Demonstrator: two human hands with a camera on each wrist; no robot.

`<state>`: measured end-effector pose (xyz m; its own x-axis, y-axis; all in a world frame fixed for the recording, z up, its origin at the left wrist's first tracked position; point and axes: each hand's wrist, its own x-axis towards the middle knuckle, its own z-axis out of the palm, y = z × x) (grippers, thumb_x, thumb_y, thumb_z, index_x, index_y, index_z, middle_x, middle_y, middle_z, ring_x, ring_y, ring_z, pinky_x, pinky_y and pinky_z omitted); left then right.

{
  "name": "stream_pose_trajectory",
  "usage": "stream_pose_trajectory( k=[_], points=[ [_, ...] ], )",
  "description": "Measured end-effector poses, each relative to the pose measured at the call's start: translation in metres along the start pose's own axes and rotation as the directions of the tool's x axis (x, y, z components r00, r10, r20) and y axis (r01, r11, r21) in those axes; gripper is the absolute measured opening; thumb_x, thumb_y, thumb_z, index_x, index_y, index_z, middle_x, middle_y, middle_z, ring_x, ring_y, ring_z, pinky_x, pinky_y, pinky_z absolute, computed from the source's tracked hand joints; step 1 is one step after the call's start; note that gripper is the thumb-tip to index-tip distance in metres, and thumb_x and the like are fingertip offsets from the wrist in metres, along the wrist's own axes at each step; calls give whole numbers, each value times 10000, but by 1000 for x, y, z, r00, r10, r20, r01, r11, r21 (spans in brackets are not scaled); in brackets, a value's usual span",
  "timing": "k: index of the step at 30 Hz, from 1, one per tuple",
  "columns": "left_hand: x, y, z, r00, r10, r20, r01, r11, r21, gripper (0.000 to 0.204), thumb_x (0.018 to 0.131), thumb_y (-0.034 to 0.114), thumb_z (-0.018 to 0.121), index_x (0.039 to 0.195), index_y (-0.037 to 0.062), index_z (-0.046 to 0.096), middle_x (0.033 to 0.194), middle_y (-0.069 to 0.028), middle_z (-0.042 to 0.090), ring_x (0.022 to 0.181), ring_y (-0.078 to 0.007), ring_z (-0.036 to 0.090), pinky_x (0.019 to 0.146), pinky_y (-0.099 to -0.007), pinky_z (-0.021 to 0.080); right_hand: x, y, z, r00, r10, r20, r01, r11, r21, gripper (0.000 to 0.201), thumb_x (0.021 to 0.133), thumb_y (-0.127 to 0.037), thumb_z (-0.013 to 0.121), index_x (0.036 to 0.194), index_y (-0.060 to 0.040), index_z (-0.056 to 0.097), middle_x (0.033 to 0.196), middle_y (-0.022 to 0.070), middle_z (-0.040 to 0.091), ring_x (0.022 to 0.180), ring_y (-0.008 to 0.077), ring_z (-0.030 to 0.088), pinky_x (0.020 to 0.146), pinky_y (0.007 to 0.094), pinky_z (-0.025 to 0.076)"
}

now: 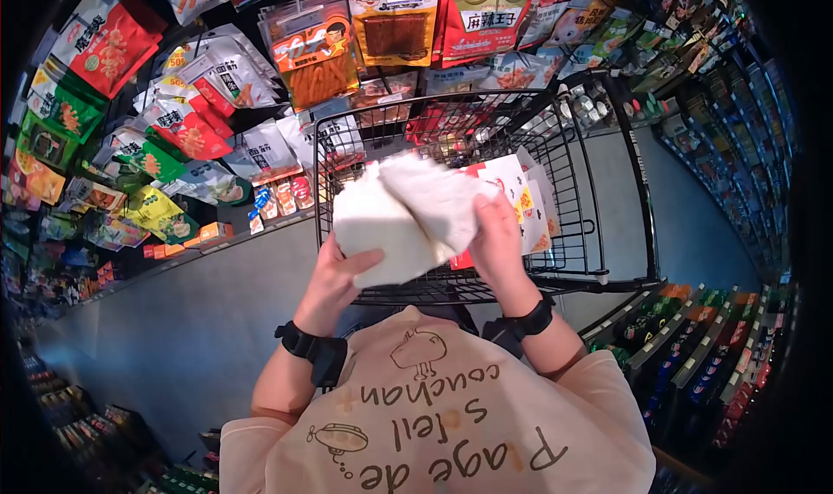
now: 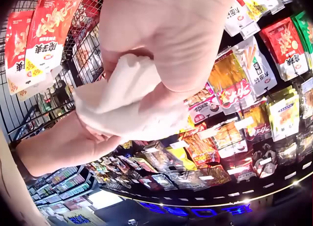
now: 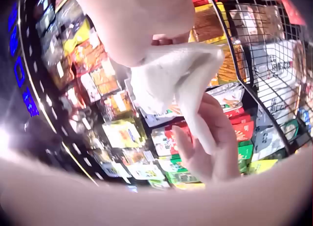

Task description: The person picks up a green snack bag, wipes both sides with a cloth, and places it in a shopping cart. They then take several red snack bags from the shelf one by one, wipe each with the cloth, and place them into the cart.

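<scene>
A folded white cloth (image 1: 395, 221) is held up over the shopping cart, its layers spread in a wide fold. My left hand (image 1: 334, 277) pinches its lower left edge, the thumb lying across the near face. At the right edge, my right hand (image 1: 499, 238) grips the cloth between thumb and fingers. The left wrist view shows the white cloth (image 2: 122, 98) bunched beneath my left hand (image 2: 161, 35), with my right hand (image 2: 63, 147) on the far side. In the right wrist view the cloth (image 3: 171, 79) hangs from my right hand (image 3: 142, 25) towards my left hand (image 3: 217, 138).
The black wire shopping cart (image 1: 573, 182) stands right in front of me, with red and white snack packets (image 1: 521, 190) inside. Hanging snack bags (image 1: 312, 52) line the shelves ahead and to the left. Shelves of bottles (image 1: 694, 346) stand at the lower right. Grey floor (image 1: 200, 312) lies at left.
</scene>
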<state>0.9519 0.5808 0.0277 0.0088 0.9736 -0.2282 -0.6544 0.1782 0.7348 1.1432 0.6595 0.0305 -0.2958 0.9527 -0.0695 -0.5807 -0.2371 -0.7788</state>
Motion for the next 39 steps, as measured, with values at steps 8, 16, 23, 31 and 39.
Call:
stream_pose_trajectory(
  k=[8, 16, 23, 31, 39],
  points=[
    [-12, 24, -7, 977, 163, -134, -153, 985, 83, 467, 757, -9, 575, 1208, -1, 454, 1112, -106, 569, 976, -192, 581, 832, -311, 471, 2, -9, -58, 907, 386, 169, -420, 851, 314, 459, 874, -131, 390, 1293, 51, 348, 1288, 155, 460, 1171, 247, 471, 993, 373, 369],
    [-14, 36, -18, 951, 310, -9, -272, 848, 455, 410, 764, 53, 673, 1140, -5, 519, 1044, -81, 614, 929, -148, 589, 827, -282, 457, 2, -6, -51, 916, 384, 118, -370, 921, -124, 369, 896, -144, 528, 1222, -2, 429, 1120, 79, 574, 984, 132, 571, 853, 279, 458],
    [-13, 27, -21, 897, 429, -103, -311, 781, 542, 410, 770, 58, 676, 1141, -9, 515, 1037, -81, 611, 929, -142, 583, 834, -277, 448, -1, -15, -40, 997, -75, -7, 69, 951, -303, 182, 864, -102, 591, 888, -87, 411, 879, -2, 540, 801, 35, 492, 688, 191, 399],
    [-13, 26, -24, 852, 513, -107, -370, 732, 572, 288, 812, 78, 645, 1062, -25, 547, 972, -67, 621, 887, -123, 575, 795, -267, 453, 1, -43, -31, 984, 105, 141, -62, 959, -277, 332, 830, -69, 619, 1131, -36, 482, 1040, 42, 589, 956, 93, 554, 842, 248, 446],
    [-13, 21, -30, 805, 589, -67, -396, 619, 679, 241, 848, 118, 614, 1025, -37, 564, 933, -56, 617, 831, -100, 554, 759, -242, 444, -2, -27, -43, 994, -13, 112, 63, 887, -457, 256, 874, -99, 567, 1107, -22, 495, 1028, 30, 570, 925, 76, 534, 802, 232, 439]
  ],
)
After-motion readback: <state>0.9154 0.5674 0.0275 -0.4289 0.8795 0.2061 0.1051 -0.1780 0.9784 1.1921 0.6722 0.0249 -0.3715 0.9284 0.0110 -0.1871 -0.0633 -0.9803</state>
